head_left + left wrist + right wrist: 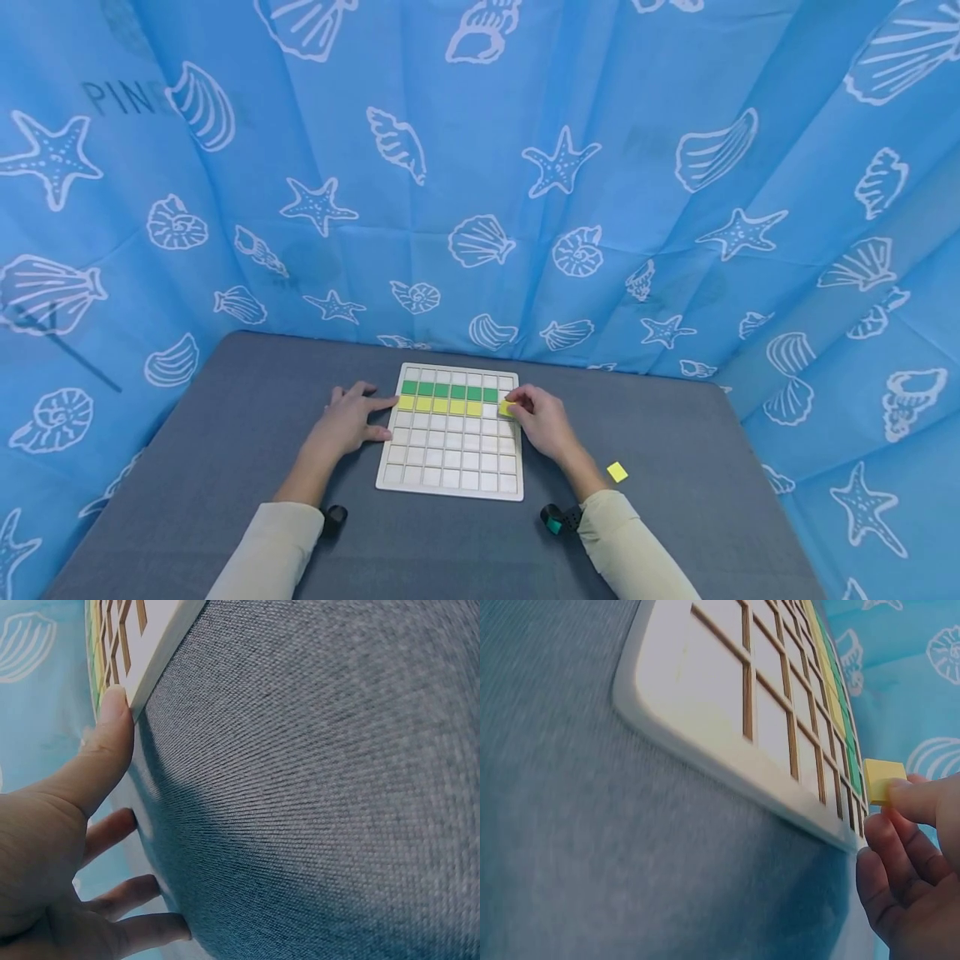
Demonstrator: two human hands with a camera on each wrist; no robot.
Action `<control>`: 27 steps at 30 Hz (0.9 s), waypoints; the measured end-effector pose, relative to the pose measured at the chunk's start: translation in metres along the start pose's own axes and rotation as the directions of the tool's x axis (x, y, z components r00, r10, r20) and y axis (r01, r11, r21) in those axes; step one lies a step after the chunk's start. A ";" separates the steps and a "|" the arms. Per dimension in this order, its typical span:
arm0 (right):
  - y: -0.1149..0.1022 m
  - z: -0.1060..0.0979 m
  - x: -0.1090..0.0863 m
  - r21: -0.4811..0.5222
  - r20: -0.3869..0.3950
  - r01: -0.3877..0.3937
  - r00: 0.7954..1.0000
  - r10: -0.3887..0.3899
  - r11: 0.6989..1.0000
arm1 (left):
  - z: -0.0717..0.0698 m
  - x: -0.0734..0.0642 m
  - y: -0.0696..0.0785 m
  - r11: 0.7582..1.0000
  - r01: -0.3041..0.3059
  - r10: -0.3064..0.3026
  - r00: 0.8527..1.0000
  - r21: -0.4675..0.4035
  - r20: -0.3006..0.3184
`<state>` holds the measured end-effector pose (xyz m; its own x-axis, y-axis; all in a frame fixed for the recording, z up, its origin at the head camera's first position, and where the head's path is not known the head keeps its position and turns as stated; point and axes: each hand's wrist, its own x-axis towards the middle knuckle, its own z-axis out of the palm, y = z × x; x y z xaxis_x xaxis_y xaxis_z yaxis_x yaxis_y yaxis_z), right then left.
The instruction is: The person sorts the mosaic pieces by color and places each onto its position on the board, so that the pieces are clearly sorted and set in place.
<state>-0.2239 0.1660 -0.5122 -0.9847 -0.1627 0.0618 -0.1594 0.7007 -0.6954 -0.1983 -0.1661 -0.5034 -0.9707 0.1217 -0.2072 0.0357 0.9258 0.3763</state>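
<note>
A white gridded board (450,490) lies on the grey surface, with a row of green tiles (441,390) near its far side and a row of yellow tiles (440,406) just below. At the board's left edge, my left hand (341,425) is spread, thumb and index finger touching the rim. In the left wrist view that thumb (112,705) presses on the board's edge. My right hand (547,425) pinches a yellow square tile (877,774) between thumb and fingers. This tile is over the board's right side, at about the yellow row's level; its contact with the board cannot be made out.
One loose yellow tile (617,472) lies on the grey cloth-covered table (465,550), right of the board. A blue curtain (480,192) printed with shells and starfish hangs behind the table and along its sides.
</note>
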 end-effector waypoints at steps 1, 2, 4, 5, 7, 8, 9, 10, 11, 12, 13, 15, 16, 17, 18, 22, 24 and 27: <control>-0.001 0.001 0.001 0.003 0.000 0.002 1.000 -0.002 1.000 | 0.000 0.000 0.000 1.000 -0.001 0.001 1.000 0.000 0.001; -0.002 0.003 0.002 0.003 -0.002 0.005 1.000 -0.005 1.000 | 0.000 0.000 0.000 1.000 -0.001 0.001 1.000 -0.003 0.002; -0.004 0.006 0.004 0.005 -0.003 0.005 1.000 -0.005 1.000 | 0.000 -0.001 0.001 1.000 -0.002 0.002 1.000 -0.006 0.003; -0.005 0.007 0.004 0.006 -0.003 0.002 1.000 -0.002 1.000 | 0.000 -0.001 0.001 1.000 -0.004 0.004 1.000 -0.004 0.002; -0.006 0.010 0.005 0.013 -0.007 0.000 1.000 0.000 1.000 | 0.000 0.000 0.001 1.000 -0.003 0.003 1.000 -0.005 0.003; -0.007 0.011 0.006 0.017 -0.008 -0.003 1.000 0.004 1.000 | 0.000 0.000 0.001 1.000 -0.002 0.002 1.000 -0.007 0.004; -0.007 0.011 0.006 0.018 -0.007 -0.004 1.000 0.004 1.000 | 0.001 0.000 0.000 1.000 -0.003 0.003 1.000 -0.005 0.002; -0.008 0.012 0.006 0.024 -0.007 -0.007 1.000 0.007 1.000 | 0.001 0.000 0.000 1.000 -0.001 0.001 1.000 -0.006 0.002; -0.009 0.013 0.007 0.026 -0.006 -0.006 1.000 0.006 1.000 | 0.001 0.000 0.000 1.000 -0.001 0.001 1.000 -0.006 0.000; -0.010 0.013 0.007 0.029 -0.002 -0.004 1.000 0.004 1.000 | 0.001 0.000 0.000 1.000 0.003 -0.003 1.000 -0.011 0.000; -0.010 0.014 0.007 0.030 0.002 -0.004 1.000 0.004 1.000 | 0.001 -0.001 0.000 1.000 0.002 -0.002 1.000 -0.010 -0.002; -0.011 0.015 0.008 0.029 0.010 0.003 1.000 -0.003 1.000 | 0.001 -0.001 0.001 1.000 0.005 -0.005 1.000 -0.014 -0.006; -0.012 0.015 0.008 0.031 0.015 0.005 1.000 -0.005 1.000 | 0.001 -0.001 0.001 1.000 0.007 -0.007 1.000 -0.016 -0.007; -0.012 0.016 0.009 0.029 0.020 0.003 1.000 -0.003 1.000 | 0.001 0.000 0.000 1.000 0.006 -0.006 1.000 -0.016 -0.008; -0.012 0.017 0.009 0.028 0.026 0.001 1.000 -0.001 1.000 | 0.001 0.000 0.000 1.000 0.006 -0.006 1.000 -0.015 -0.009; -0.012 0.020 0.010 0.016 0.042 -0.007 0.999 0.007 1.000 | 0.001 0.000 -0.001 1.000 0.004 -0.004 1.000 -0.012 -0.008; -0.012 0.022 0.011 0.004 0.045 -0.012 0.999 0.012 1.000 | 0.002 0.001 -0.002 1.000 0.003 -0.003 1.000 -0.010 -0.006; -0.013 0.022 0.011 -0.023 0.045 -0.009 0.999 0.010 1.000 | 0.003 0.002 -0.002 1.000 0.001 -0.001 1.000 -0.011 -0.008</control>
<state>-0.2313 0.1401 -0.5185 -0.9822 -0.1863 0.0225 -0.1518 0.7180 -0.6793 -0.1993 -0.1669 -0.5072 -0.9725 0.1178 -0.2008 0.0320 0.9220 0.3858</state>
